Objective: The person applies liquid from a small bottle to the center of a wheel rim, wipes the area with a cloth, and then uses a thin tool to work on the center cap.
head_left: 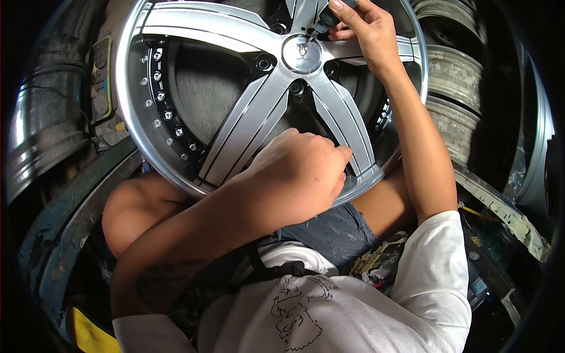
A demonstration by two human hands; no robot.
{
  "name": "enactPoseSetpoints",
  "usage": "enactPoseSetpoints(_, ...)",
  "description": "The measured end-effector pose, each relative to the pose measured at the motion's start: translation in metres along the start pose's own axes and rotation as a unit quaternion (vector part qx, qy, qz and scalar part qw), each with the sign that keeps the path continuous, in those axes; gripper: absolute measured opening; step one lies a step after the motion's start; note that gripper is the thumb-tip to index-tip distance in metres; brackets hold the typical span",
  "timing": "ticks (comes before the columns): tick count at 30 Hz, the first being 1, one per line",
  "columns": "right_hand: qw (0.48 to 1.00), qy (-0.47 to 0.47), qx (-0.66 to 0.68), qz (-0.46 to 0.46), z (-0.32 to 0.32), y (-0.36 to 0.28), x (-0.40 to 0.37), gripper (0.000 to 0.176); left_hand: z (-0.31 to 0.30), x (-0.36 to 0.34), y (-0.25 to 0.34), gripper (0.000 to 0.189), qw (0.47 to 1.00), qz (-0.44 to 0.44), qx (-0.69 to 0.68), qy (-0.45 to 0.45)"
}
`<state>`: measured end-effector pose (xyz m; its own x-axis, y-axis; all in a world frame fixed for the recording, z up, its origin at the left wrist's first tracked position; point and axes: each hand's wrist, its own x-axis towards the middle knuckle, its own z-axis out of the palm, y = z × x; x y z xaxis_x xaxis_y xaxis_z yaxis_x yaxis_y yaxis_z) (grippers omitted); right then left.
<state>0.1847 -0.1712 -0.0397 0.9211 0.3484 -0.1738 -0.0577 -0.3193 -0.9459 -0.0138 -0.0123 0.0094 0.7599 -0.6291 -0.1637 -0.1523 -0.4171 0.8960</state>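
Observation:
A silver five-spoke car wheel rim (235,135) with a polished lip lies across my lap. Its round centre cap (302,54) bears a dark emblem. At the top, my right hand (369,32) grips a black tool with a narrow tip (325,20); the tip points down at the edge of the cap. Closed over the lower spokes is my left hand (297,176), its fingers curled under and mostly hidden, so I cannot tell what is in them.
Stacked worn wheel rims (453,76) stand at the right. On the left are a dark metal barrel-like rim (50,112) and a curved bluish metal edge (59,229). Something yellow (91,332) lies at the lower left.

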Motion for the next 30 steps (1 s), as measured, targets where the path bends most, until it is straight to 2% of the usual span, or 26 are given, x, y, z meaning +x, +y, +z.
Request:
enactPoseSetpoints(5, 0.998, -0.02, 0.04, 0.033, -0.02, 0.016, 0.005, 0.024, 0.0, -0.002, -0.001, 0.02, 1.0, 0.006, -0.009, 0.011)
enactPoseSetpoints(8, 0.985, -0.034, 0.163, 0.041, -0.024, 0.011, -0.002, 0.035, 0.002, -0.006, -0.006, 0.02, 0.999, 0.012, -0.019, 0.034)
enactPoseSetpoints(9, 0.981, -0.005, 0.188, 0.052, -0.024, 0.007, -0.006, 0.034, -0.001, -0.006, -0.006, 0.021, 0.999, 0.01, -0.027, 0.024)
enactPoseSetpoints(14, 0.918, 0.014, 0.376, 0.128, -0.031, -0.001, -0.018, 0.042, -0.015, -0.005, -0.001, 0.026, 1.0, -0.009, -0.01, 0.016)
enactPoseSetpoints(18, 0.856, -0.003, 0.489, 0.165, -0.033, 0.004, -0.03, 0.041, -0.027, 0.0, 0.003, 0.028, 0.997, -0.051, 0.052, 0.01)
enactPoseSetpoints(20, 0.827, -0.006, 0.537, 0.168, -0.029, 0.01, -0.036, 0.039, -0.027, 0.001, -0.002, 0.028, 0.991, -0.048, 0.116, 0.041)
enactPoseSetpoints(23, 0.776, 0.008, 0.604, 0.18, -0.016, 0.014, -0.05, 0.035, -0.033, 0.01, -0.001, 0.036, 0.979, -0.115, 0.143, 0.084)
enactPoseSetpoints(26, 0.771, -0.008, 0.609, 0.187, 0.002, 0.006, -0.072, 0.039, -0.034, 0.02, -0.001, 0.05, 0.964, -0.116, 0.082, 0.225)
enactPoseSetpoints(27, 0.768, -0.009, 0.612, 0.187, 0.007, 0.002, -0.077, 0.041, -0.037, 0.023, -0.005, 0.061, 0.962, -0.117, 0.072, 0.238)
enactPoseSetpoints(30, 0.754, -0.019, 0.638, 0.157, 0.021, -0.007, -0.094, 0.05, -0.045, 0.031, -0.006, 0.062, 0.952, -0.065, -0.032, 0.299)
